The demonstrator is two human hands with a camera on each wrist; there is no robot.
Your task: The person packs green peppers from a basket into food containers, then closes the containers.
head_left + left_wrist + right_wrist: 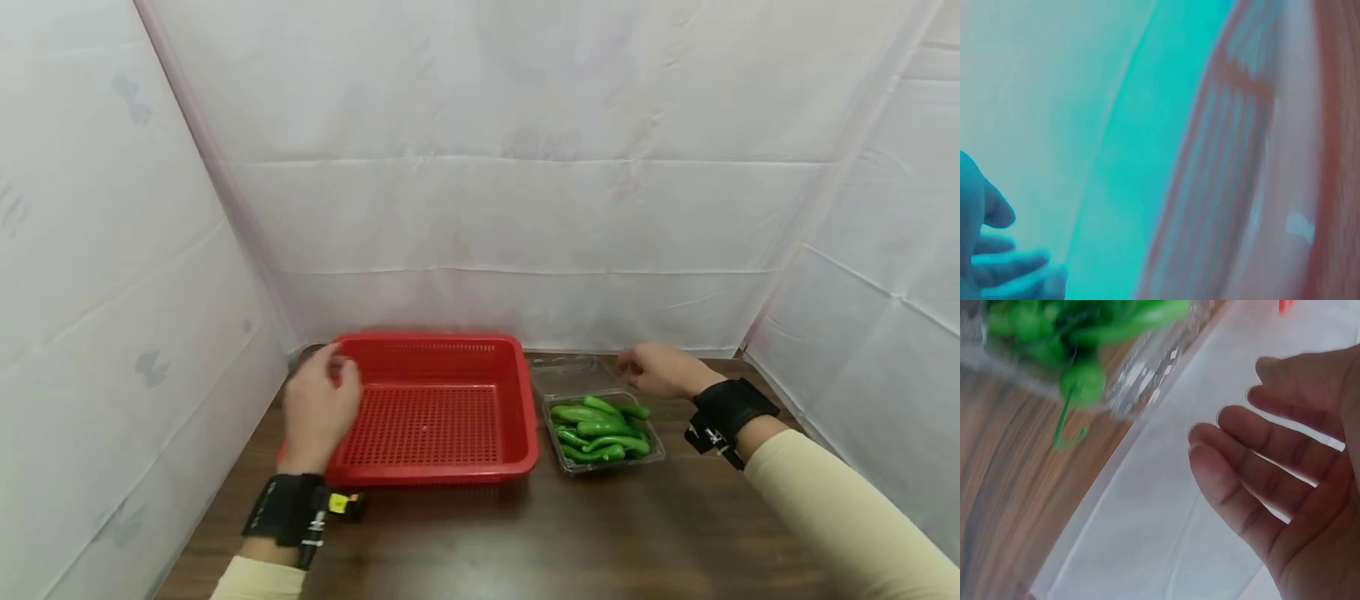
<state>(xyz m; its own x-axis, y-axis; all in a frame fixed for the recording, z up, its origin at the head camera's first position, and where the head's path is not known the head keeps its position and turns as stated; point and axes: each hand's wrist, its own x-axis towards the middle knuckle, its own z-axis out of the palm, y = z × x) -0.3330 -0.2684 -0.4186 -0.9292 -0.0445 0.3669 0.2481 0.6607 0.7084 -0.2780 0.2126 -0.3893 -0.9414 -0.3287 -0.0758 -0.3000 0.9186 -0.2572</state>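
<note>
My left hand point(318, 408) hangs over the left rim of the red basket point(438, 412), fingers loosely bent and gripping nothing. I think the fingertips are just clear of the rim, but the left wrist view is too blurred to settle whether they touch it; it shows only a smear of red slats point(1235, 187) and my fingers point(1013, 265) at the lower left.

My right hand point(660, 371) is on the other side of the basket, at the far edge of the clear plastic tray point(652, 454). Its fingers are relaxed and spread, holding nothing; the right wrist view shows my open palm point(1291, 481) with the white backdrop behind it.

The tray sits just beside the basket's right wall, and its lid point(570, 375) lies folded back behind it. Green chillies point(600, 429) are piled in the tray. The basket itself stands on the brown table point(525, 542), near the back curtain point(487, 208).
</note>
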